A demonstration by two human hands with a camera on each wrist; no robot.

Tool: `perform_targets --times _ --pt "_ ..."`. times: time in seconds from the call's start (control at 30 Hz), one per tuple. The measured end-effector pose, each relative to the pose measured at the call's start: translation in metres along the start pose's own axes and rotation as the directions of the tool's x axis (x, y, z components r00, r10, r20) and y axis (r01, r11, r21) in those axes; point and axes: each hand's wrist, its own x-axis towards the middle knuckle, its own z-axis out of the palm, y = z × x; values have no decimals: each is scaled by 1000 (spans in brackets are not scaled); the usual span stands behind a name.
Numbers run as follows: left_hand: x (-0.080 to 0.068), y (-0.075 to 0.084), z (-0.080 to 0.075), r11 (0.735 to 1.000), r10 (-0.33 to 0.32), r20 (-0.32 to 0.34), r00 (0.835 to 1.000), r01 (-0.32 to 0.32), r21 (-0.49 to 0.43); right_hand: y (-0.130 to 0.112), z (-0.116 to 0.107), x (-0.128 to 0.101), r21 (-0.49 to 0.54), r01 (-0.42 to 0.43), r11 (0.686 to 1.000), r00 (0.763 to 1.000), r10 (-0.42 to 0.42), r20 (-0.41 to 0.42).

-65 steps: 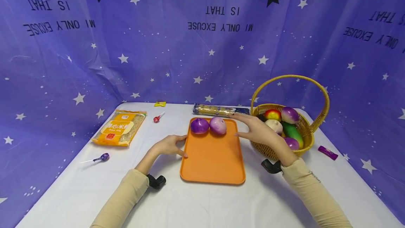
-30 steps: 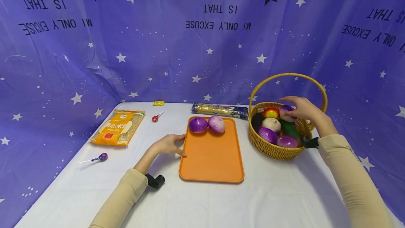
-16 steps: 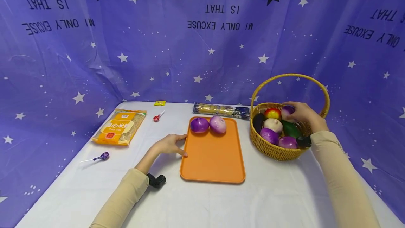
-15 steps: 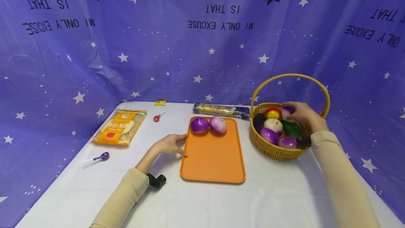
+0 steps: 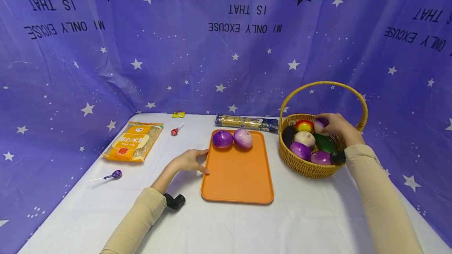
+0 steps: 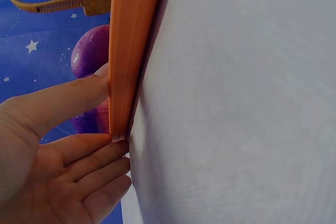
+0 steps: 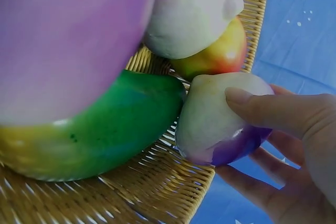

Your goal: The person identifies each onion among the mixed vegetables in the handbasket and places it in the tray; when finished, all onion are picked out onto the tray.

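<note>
- Head view, far left of the counter [image 5: 226, 226]: a purple lollipop [image 5: 113, 175], an orange rice-noodle packet [image 5: 133, 142] and a red lollipop [image 5: 175, 131] lie untouched.
- Left hand [image 5: 186, 161] rests on the counter, fingers [image 6: 79, 95] nearly straight against the orange tray [image 5: 237, 179] edge, gripping nothing.
- Two purple onions [image 5: 223, 139] already sit at the tray's far end; most of the tray is bare.
- Right hand [image 5: 337, 125] reaches into the wicker basket [image 5: 307, 167], fingers [image 7: 273, 111] curled round a white-and-purple onion [image 7: 220, 119], not yet lifted out.
- Left in the basket: more onions, a green vegetable [image 7: 94, 129], an apple [image 5: 304, 126].
</note>
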Motion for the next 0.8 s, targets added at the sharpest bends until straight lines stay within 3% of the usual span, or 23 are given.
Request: perform_targets --times 0.47,0.8 --pt "-2 1 0 1000 8 -2 1000 -8 -7 -9 -5 -3 -59 95 994 994 -98 -48" --pt "0 0 0 1000 3 1 1000 -3 -4 -38 -9 -22 -85 209 974 966 -219 -136"
